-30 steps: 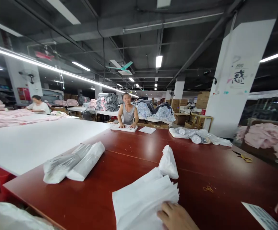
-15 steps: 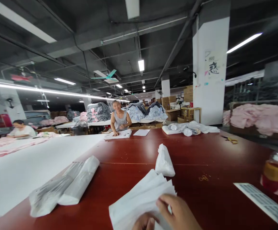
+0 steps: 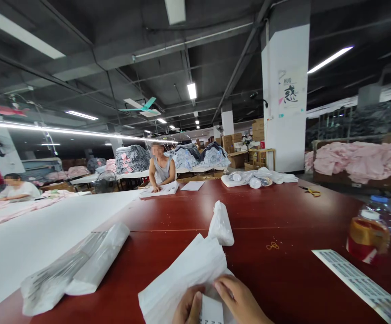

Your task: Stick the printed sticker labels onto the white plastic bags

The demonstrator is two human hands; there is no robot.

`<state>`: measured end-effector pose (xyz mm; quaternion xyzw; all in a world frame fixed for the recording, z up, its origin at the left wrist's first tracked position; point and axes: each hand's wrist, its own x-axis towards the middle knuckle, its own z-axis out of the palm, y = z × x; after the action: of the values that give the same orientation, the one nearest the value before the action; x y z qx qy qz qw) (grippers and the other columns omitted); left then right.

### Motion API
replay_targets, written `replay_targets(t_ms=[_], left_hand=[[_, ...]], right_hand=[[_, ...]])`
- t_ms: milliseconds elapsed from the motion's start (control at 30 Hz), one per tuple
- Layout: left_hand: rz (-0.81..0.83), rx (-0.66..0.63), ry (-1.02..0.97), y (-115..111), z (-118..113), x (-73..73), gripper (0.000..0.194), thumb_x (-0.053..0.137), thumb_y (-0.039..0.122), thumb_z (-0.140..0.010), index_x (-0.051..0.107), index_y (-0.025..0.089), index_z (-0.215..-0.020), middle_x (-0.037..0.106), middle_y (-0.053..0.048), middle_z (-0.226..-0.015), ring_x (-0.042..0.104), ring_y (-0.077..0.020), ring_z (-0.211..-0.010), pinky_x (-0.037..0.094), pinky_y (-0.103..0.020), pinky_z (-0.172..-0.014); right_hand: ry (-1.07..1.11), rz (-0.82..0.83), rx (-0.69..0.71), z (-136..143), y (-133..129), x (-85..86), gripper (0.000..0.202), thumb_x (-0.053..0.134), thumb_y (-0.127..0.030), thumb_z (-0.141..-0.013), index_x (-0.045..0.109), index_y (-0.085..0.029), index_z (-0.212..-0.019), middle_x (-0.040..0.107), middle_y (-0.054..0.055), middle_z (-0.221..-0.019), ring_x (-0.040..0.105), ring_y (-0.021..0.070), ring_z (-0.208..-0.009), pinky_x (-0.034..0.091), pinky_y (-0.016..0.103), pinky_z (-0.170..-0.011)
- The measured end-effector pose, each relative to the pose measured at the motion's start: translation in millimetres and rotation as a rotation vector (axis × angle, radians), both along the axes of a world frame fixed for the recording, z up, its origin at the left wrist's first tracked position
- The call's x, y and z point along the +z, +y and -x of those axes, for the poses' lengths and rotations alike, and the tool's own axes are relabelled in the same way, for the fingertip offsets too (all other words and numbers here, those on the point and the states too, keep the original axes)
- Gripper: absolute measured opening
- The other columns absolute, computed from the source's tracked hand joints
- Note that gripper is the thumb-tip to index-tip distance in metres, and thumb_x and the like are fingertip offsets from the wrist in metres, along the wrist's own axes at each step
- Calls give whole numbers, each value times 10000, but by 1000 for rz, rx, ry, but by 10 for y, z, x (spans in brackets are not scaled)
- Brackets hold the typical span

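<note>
A stack of thin white sheets (image 3: 182,274) lies at the near edge of the dark red table, its edges fanned out. My left hand (image 3: 189,307) is closed at the lower part of the stack, thumb against a small white piece with dark print (image 3: 211,310). My right hand (image 3: 237,297) is beside it, its fingers pinching the right side of the white sheets. Just beyond the stack stands a bunched white plastic bundle (image 3: 221,224).
Rolled plastic bags (image 3: 77,265) lie at the left. On the red table (image 3: 262,216) are rubber bands (image 3: 272,245), a printed label strip (image 3: 357,281), bottles (image 3: 367,234), scissors (image 3: 312,192) and more plastic bundles (image 3: 259,177). A person (image 3: 161,166) leans over the far edge; another sits far left.
The small printed piece now shows between my hands. The fanned sheets sit closer together at the top. The whole view has shifted, with table items appearing further left.
</note>
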<state>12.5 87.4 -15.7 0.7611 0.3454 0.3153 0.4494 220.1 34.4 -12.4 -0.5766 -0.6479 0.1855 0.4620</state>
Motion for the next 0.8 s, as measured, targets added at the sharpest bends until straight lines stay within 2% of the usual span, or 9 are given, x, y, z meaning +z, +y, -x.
replay_targets(t_ms=[100, 200, 300, 367, 467, 533, 633, 733, 800], left_hand=[[-65, 94, -58, 52, -92, -176, 647, 370, 698, -976, 650, 209, -1293, 685, -139, -1295, 591, -337, -1278, 444, -478, -1133], [-51, 168, -127, 68, -154, -263, 646, 402, 691, -971, 651, 178, -1276, 663, -157, -1332, 582, -328, -1285, 403, -474, -1164], [-72, 161, -182, 65, -151, -260, 578, 423, 668, -977, 697, 187, -1143, 726, -129, -1167, 645, -294, -1134, 471, -414, -1073], [-131, 133, -150, 65, -119, -250, 551, 436, 666, -974, 711, 188, -950, 734, -99, -936, 668, -257, -920, 531, -353, -906], [-196, 137, -25, 63, -75, -268, 562, 453, 665, -970, 632, 187, -734, 620, -38, -670, 582, -190, -663, 483, -283, -664], [-191, 134, -9, 54, -67, -294, 567, 442, 676, -969, 615, 182, -749, 597, -23, -661, 552, -172, -637, 443, -267, -623], [-129, 119, -43, 25, -70, -303, 560, 445, 682, -965, 598, 178, -774, 595, -15, -677, 539, -164, -646, 420, -255, -612], [-131, 130, -14, -22, -58, -253, 534, 493, 635, -965, 541, 182, -687, 550, 0, -624, 504, -154, -619, 391, -252, -593], [-148, 149, -1, -56, -44, -199, 518, 495, 601, -977, 534, 182, -676, 548, 0, -625, 499, -153, -617, 381, -253, -591]], right_hand=[[22, 20, -44, 6, 31, 64, 420, 428, -533, -1015, 729, -246, -1071, 736, 76, -1100, 685, 244, -1028, 511, 343, -926], [52, 93, -8, 78, 0, 234, 453, 421, -558, -1016, 731, -235, -1086, 744, 70, -1086, 687, 238, -1011, 507, 330, -894], [114, 180, 87, 166, -75, 374, 503, 425, -605, -1010, 743, -216, -989, 748, 51, -945, 686, 217, -894, 499, 298, -791], [149, 214, 130, 200, -112, 376, 451, 530, -596, -965, 746, -200, -979, 738, 45, -898, 676, 212, -857, 491, 285, -751], [189, 250, 122, 209, -131, 283, 305, 719, -413, -844, 748, -205, -1065, 734, 33, -912, 673, 206, -852, 500, 275, -756], [208, 271, 118, 203, -140, 230, 301, 729, -290, -793, 750, -210, -1082, 743, 29, -923, 684, 206, -868, 512, 279, -784], [214, 266, 147, 210, -168, 229, 274, 682, -275, -836, 747, -211, -1094, 761, 39, -945, 706, 216, -906, 531, 299, -830], [139, 149, 100, 255, -192, 273, 252, 653, -294, -893, 739, -235, -1122, 753, 53, -1052, 700, 216, -988, 533, 312, -893], [33, 46, 66, 308, -194, 294, 184, 636, -253, -907, 743, -245, -1057, 738, 49, -1041, 683, 212, -997, 527, 313, -895]])
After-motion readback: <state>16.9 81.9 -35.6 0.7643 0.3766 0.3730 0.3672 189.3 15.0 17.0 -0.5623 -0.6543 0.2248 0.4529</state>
